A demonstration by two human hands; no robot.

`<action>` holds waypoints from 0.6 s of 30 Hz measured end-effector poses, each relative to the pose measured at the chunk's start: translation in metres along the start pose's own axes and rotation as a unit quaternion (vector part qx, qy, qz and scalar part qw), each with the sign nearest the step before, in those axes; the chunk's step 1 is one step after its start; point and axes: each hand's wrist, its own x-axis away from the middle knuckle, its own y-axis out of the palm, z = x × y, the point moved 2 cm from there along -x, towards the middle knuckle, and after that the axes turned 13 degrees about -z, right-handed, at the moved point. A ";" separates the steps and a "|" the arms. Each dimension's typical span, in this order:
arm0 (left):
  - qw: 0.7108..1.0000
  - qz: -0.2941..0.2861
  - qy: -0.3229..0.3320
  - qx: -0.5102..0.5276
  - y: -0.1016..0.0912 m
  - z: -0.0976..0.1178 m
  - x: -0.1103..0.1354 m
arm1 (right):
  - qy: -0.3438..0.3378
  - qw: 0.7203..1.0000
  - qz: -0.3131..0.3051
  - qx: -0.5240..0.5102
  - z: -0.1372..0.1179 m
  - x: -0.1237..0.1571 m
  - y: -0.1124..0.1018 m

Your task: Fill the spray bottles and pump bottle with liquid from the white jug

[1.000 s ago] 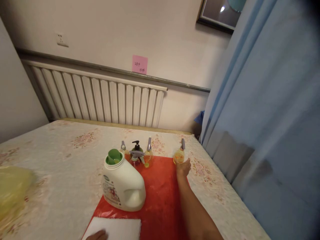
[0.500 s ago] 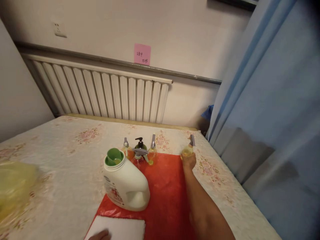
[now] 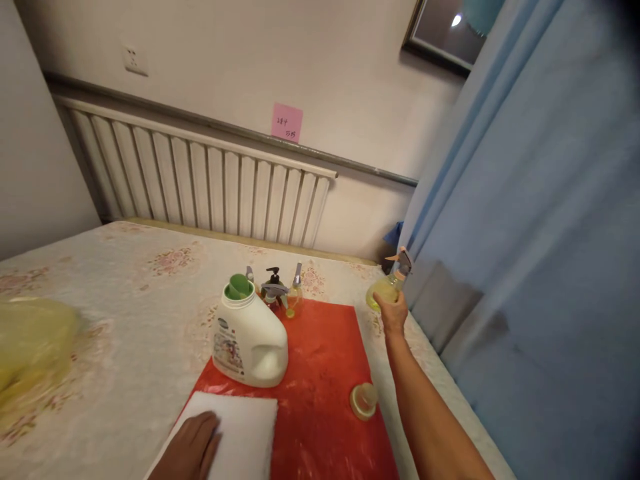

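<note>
My right hand (image 3: 393, 315) is wrapped around the lower part of a spray bottle (image 3: 387, 290) with yellow liquid and a grey and orange trigger head. The bottle is tilted and held off to the right of the red sheet (image 3: 320, 360). Resting flat on a white pad (image 3: 245, 433) is my left hand (image 3: 193, 443), fingers stretched out. A large white jug (image 3: 250, 343) with a green cap (image 3: 240, 287) in its mouth stands on the sheet beyond the pad. A small round tan lid-like piece (image 3: 364, 401) lies near the sheet's right edge.
Behind the jug stand a dark pump bottle (image 3: 273, 275) and several spray bottles, one at right (image 3: 295, 293). A yellow plastic bag (image 3: 35, 340) lies at left on the flowered cover (image 3: 135, 320). A blue curtain (image 3: 480, 220) hangs at right; a radiator (image 3: 200, 180) lines the wall.
My right hand has lifted the spray bottle and tilted it, moving slightly right. The view has shifted, showing more of my left hand and bringing the tan piece into sight.
</note>
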 end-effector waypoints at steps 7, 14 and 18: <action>0.979 -0.041 -0.068 0.186 -0.029 0.016 -0.029 | -0.047 0.949 -0.201 -0.239 -0.040 0.123 -0.029; 0.861 -0.107 -0.032 0.496 -0.139 0.122 -0.089 | -0.014 0.838 -0.392 -0.380 -0.058 0.239 -0.033; 0.814 -0.140 0.070 0.559 -0.182 0.157 -0.099 | -0.032 0.776 -0.492 -0.393 -0.073 0.285 -0.036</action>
